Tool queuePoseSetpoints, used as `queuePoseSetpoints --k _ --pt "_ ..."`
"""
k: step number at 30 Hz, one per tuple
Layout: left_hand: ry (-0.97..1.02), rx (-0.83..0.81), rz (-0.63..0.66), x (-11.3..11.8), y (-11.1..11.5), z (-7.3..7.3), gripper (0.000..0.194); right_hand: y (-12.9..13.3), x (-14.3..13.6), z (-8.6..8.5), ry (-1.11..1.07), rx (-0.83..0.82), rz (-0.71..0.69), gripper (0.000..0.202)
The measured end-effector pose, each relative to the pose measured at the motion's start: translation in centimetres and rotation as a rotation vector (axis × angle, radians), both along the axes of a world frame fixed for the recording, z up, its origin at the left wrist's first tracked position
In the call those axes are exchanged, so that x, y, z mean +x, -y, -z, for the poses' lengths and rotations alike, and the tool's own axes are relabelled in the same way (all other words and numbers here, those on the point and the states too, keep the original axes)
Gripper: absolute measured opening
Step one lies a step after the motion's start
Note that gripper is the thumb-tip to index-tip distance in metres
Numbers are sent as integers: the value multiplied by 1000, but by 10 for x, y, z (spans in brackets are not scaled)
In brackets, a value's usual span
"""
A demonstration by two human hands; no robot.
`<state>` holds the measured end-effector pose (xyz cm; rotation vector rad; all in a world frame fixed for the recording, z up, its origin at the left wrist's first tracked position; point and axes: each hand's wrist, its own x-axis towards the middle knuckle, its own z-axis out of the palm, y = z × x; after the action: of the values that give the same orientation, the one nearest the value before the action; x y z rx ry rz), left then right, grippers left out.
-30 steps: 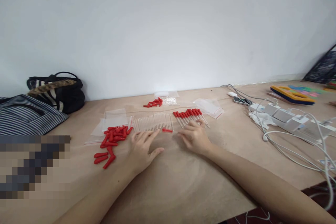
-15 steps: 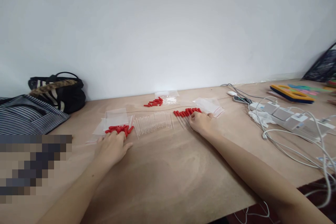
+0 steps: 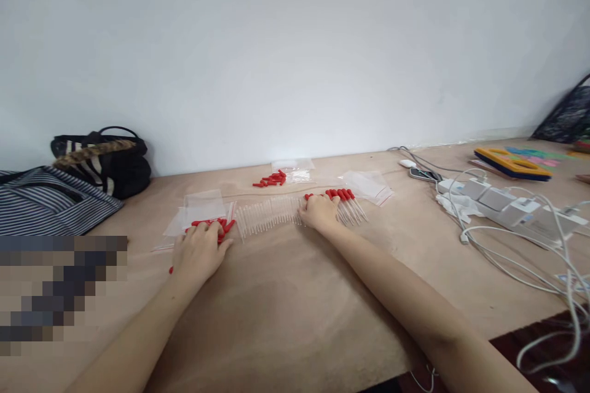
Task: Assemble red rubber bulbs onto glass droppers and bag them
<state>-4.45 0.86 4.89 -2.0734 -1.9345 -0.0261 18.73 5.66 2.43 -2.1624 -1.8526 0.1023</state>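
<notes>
My left hand (image 3: 200, 252) rests on a pile of red caps (image 3: 225, 228) at the left, its thumb apart from the fingers; what lies beneath the fingertips is hidden. A long row of thin clear sticks (image 3: 265, 215) lies between my two hands. My right hand (image 3: 318, 210) is at the right end of that row, its fingers bent down near a red cap; whether they grip anything is hidden. To its right, several sticks with red caps (image 3: 346, 194) lie side by side. One red piece (image 3: 171, 270) shows beside my left wrist.
Behind are more red caps (image 3: 271, 180) and a clear bag with sticks (image 3: 299, 173). Plastic bags (image 3: 369, 184) lie right of centre. White chargers and cables (image 3: 520, 212), a phone-like device (image 3: 424, 175) and a yellow-blue frame (image 3: 514, 164) are right; bags (image 3: 124, 166) are left.
My right hand has moved left, from the capped sticks toward the row of clear sticks, uncovering the capped ones at the right. A red piece now shows by my left wrist.
</notes>
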Motion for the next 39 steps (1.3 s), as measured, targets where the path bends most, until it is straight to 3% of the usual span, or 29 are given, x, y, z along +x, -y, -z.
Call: queuePoseSetpoints --k 5,10,15,19,21,23,26,29,33,39 --pt "-40 118 18 -1 -6 9 26 -13 -5 0 -16 -70 23 25" --pt "-49 106 22 -2 -10 11 29 -15 -4 1 -42 -94 16 23" --pt "-23 101 48 -1 -11 9 22 -9 -1 -5 -60 -32 -14 24" --pt "32 214 47 1 -8 6 22 9 13 -8 -90 109 -100 26" --pt "112 305 121 5 -3 6 22 23 26 -4 -100 249 -227 24" --pt "239 340 294 14 3 9 21 40 41 2 -70 338 -408 21" --pt "394 214 614 34 14 17 18 61 59 11 -5 361 -623 18" --pt "460 59 784 51 22 24 20 74 67 19 10 350 -741 18" --pt "548 -49 845 60 25 30 23 76 69 25 -13 359 -775 17" --pt "661 -115 770 63 22 35 20 75 69 26 -48 331 -754 16"
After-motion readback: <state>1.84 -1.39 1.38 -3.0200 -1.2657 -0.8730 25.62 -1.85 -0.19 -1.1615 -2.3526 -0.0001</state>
